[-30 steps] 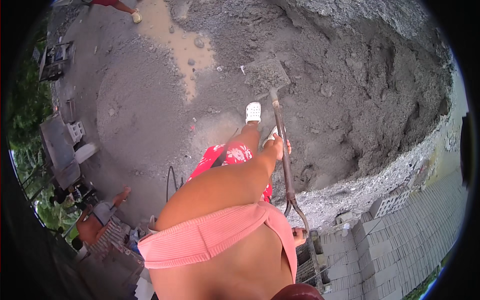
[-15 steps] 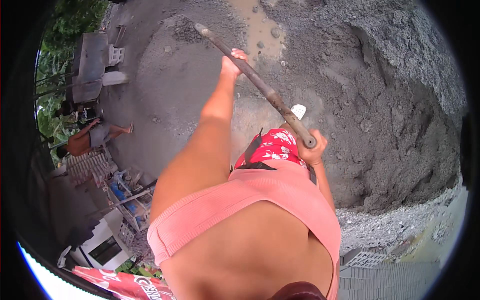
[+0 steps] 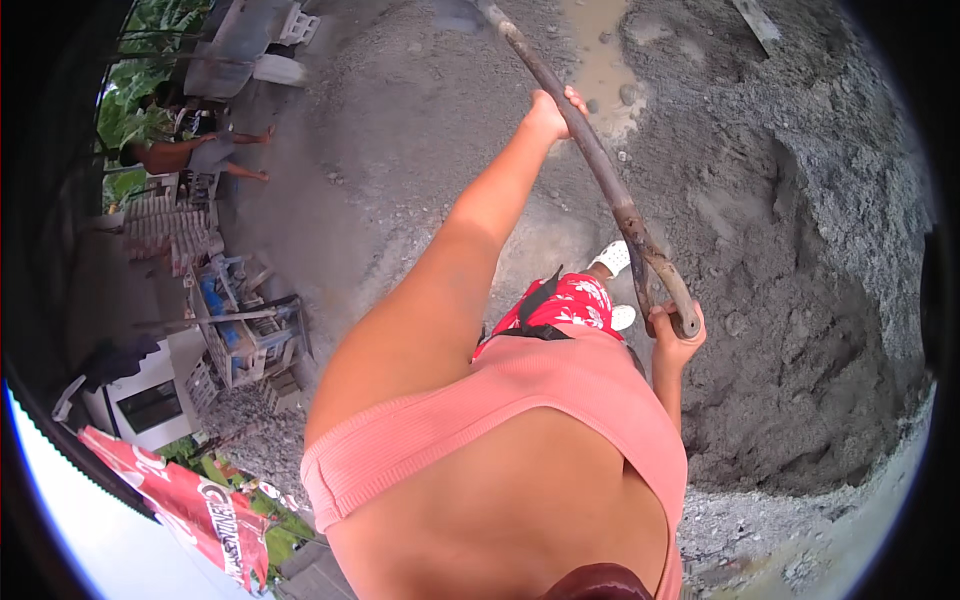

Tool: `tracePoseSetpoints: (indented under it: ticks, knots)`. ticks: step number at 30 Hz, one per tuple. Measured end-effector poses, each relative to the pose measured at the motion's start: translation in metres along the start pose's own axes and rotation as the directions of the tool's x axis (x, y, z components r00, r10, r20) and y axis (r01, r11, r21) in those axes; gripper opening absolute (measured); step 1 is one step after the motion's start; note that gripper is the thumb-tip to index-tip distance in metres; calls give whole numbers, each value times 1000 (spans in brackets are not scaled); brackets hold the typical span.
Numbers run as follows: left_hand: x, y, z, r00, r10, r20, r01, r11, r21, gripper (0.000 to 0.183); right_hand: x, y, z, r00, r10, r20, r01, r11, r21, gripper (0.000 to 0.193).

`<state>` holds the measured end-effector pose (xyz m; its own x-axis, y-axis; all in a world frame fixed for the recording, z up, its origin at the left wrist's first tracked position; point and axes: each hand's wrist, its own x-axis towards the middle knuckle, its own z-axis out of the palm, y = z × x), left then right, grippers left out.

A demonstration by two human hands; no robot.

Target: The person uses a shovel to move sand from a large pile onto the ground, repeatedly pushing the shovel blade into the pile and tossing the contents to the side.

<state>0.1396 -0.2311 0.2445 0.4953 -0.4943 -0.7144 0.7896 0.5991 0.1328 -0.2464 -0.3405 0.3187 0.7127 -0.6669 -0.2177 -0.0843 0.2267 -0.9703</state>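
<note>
A long wooden shovel handle runs from the top edge down toward my right side and splits into a fork at its near end. My left hand is closed around the shaft partway up, with that arm stretched out. At the forked grip, my right hand is closed, close to my right hip. The shovel's blade end lies at the top edge of the view, mostly cut off, so I cannot tell what is on it. White clogs show on my feet beneath the grip.
A large grey sand or gravel heap rises on the right. Muddy water pools ahead. At far left a person is near stacked sacks or tiles, a wheelbarrow-like metal tray and a cluttered blue-white crate.
The shovel has swung rightward and its blade end has moved toward the top edge. Both hands keep their hold. My view has turned, shifting the surroundings.
</note>
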Motion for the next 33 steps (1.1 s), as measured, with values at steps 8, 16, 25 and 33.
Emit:
tracePoseSetpoints:
  ticks: [8,16,25,33]
  knots:
    - [3,-352,-122,597,-507,-621,706,700,107,77,-166,-79,-82,626,312,-715,-431,902,16,11]
    - [-129,-543,-135,407,-554,-726,906,146,396,77,-319,-109,-44,-35,262,-964,-354,899,257,14]
    - [-235,-561,-144,622,-407,-669,669,-166,724,76,-372,-82,37,-432,377,-819,167,926,338,15]
    - [-205,-619,-53,656,-418,-628,606,-204,769,65,-356,-68,-18,-193,511,-838,516,779,356,16]
